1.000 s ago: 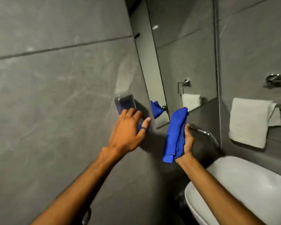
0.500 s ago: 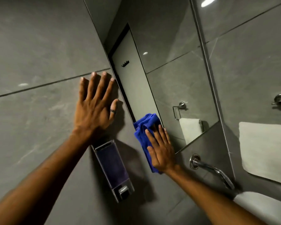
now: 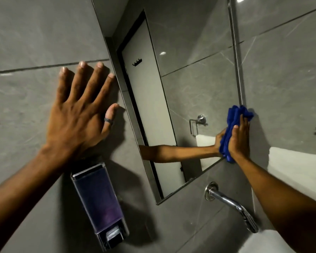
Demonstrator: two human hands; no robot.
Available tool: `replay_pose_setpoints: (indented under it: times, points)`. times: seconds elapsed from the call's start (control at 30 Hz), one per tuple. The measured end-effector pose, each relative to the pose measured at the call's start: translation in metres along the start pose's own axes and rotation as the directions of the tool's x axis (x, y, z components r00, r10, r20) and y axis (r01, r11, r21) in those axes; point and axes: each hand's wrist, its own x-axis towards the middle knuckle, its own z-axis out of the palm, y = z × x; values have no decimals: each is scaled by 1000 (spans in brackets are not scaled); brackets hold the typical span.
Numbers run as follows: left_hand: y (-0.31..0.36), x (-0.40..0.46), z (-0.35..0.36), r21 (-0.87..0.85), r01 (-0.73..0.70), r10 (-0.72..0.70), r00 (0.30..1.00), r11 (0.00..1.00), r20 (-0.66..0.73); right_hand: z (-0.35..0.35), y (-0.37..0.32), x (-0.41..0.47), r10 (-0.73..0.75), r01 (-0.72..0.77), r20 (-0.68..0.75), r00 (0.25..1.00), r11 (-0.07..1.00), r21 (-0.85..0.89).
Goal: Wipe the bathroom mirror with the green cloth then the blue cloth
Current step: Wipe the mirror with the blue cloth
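A person's right hand [image 3: 239, 139] presses a bunched, deep-blue cleaning cloth [image 3: 232, 125] flat against the lower right corner of the rectangular, metal-edged bathroom mirror [image 3: 190, 84], the palm and fingers spread over the fabric rather than curled around it. The cloth sits between palm and glass, its folds spilling out above the fingertips and below the heel of the hand, and it overlaps the mirror's right edge onto the grey stone-look wall tile [image 3: 25, 33]. The glass reflects the forearm and the same cloth.

The left hand [image 3: 80, 114] rests on the tile just left of the mirror, palm flat, fingers fanned wide and holding nothing; a dark band ring [image 3: 108, 121] sits on the thumb.

Directly below that wrist hangs a clear wall-mounted soap dispenser with purple liquid [image 3: 98, 203]. A chrome wall spout [image 3: 232, 203] juts out beneath the mirror, and a white towel [image 3: 297, 168] hangs at right behind the right forearm.

No brand, label or lettering can be read on the dispenser, cloth or fittings.
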Motion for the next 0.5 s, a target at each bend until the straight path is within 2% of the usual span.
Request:
replay_pose_setpoints:
  times: [0.07,0.13,0.2,0.33,0.37,0.43,0.5]
  points:
    - [1,2,0,-3,-4,4,1000,1000,1,4,-6,7,75,-75,-23,997,997,11]
    - [1,1,0,-3,-1,1,1000,1000,-10,13,-22,4,38,-35,-59,998,998,52]
    - [1,1,-1,0,3,-3,1000,1000,-9,22,-50,-6,-87,94,-83,993,992,83]
    - [2,1,-6,-3,9,-9,999,1000,37,46,-125,-52,-367,367,0,930,930,30]
    - [3,1,-6,-16,7,-6,999,1000,49,53,-145,-68,-441,441,29,897,897,3]
    - [2,0,-9,-33,20,-18,998,999,59,65,-182,-105,-620,624,93,779,781,-14]
    - [1,-1,-15,-66,15,-12,999,998,43,70,-214,-134,-714,724,145,685,689,-26]
